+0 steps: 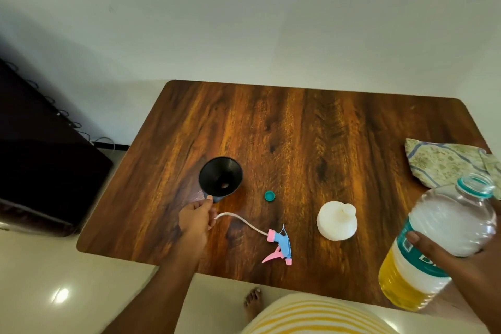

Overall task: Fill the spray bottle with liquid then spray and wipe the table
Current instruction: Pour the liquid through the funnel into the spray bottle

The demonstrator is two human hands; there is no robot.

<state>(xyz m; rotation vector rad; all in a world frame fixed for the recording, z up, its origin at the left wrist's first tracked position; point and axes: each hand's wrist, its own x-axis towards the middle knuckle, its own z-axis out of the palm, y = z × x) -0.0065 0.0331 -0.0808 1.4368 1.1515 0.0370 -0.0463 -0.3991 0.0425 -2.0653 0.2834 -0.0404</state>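
Observation:
A white spray bottle [337,221] stands open on the wooden table [298,130], its top off. Its pink and blue spray head [280,247] with a white tube lies on the table to the left of it. My left hand [196,221] pinches the spout of a black funnel [220,176], which is tilted with its mouth toward me. My right hand [444,257] grips a clear plastic bottle [433,241] with yellow liquid in its lower part, held uncapped at the table's right front. Its teal cap [269,196] lies on the table between funnel and spray bottle.
A folded patterned cloth [447,161] lies at the table's right edge. A dark piece of furniture [40,157] stands left of the table. A pale wall is behind the table, and my bare foot [253,299] shows on the glossy floor below its front edge.

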